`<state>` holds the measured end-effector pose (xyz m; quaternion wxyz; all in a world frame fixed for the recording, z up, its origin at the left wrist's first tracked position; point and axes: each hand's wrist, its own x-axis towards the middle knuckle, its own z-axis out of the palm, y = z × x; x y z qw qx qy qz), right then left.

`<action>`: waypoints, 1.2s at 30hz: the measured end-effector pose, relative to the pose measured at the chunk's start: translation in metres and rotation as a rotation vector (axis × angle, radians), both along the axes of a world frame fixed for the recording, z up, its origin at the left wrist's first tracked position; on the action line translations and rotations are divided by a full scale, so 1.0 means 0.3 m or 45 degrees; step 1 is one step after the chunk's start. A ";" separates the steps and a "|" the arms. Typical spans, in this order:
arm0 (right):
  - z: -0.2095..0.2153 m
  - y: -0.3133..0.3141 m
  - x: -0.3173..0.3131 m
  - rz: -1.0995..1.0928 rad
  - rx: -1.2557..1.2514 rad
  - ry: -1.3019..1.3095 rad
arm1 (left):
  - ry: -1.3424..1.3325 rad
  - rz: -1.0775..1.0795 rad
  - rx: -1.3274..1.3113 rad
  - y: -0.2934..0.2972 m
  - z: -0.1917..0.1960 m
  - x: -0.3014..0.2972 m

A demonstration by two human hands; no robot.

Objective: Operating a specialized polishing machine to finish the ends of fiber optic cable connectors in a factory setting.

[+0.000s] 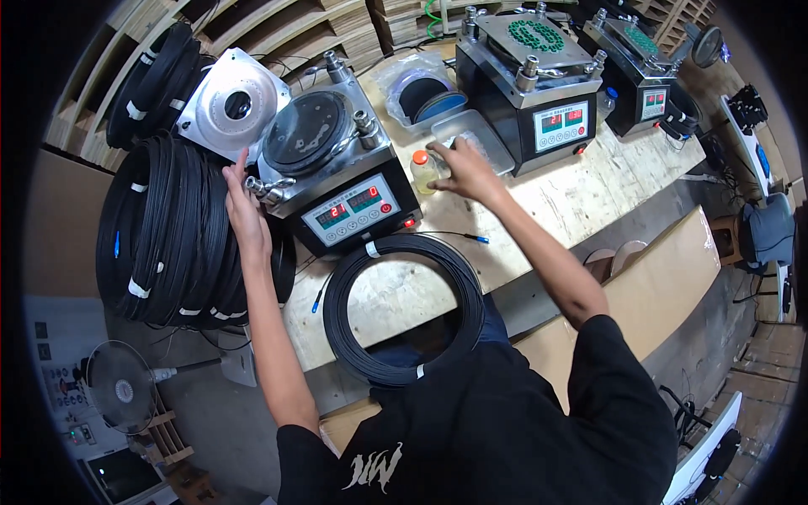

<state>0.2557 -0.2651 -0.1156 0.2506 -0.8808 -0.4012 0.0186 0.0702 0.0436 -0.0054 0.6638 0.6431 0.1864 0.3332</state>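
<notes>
My left hand [244,210] rests flat against the left side of a black polishing machine [337,181], fingers extended by its metal clamp post. My right hand [465,171] reaches forward over the wooden bench [581,198], fingers closed around something small beside a small bottle with an orange cap [422,171] and a clear plastic tray [471,135]. A coil of black cable [402,307] with white tape ties lies on the bench edge in front of me, its blue-tipped end [478,239] pointing right.
A large stack of black cable coils [168,231] stands at the left. A round metal plate [233,103] leans behind the machine. Two more machines [530,84] [644,76] stand at the back right. A bagged cable coil [425,94] sits behind. A fan [122,387] stands on the floor.
</notes>
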 end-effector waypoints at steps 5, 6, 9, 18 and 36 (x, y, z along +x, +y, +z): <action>-0.087 0.100 -0.011 -0.133 0.320 -0.104 | -0.083 -0.123 -0.137 0.093 -0.020 0.024; -0.069 0.105 0.028 -0.177 0.431 -0.061 | -0.076 -0.122 -0.135 0.087 -0.026 0.044; 0.130 0.146 0.118 -0.052 0.919 0.124 | -0.020 -0.063 -0.080 0.095 -0.044 0.059; 0.822 0.444 0.048 0.488 -0.410 -0.740 | -0.386 0.028 -0.126 0.116 -0.125 0.092; 0.880 0.629 0.008 0.724 -0.834 -1.057 | -0.345 0.083 -0.099 0.105 -0.140 0.093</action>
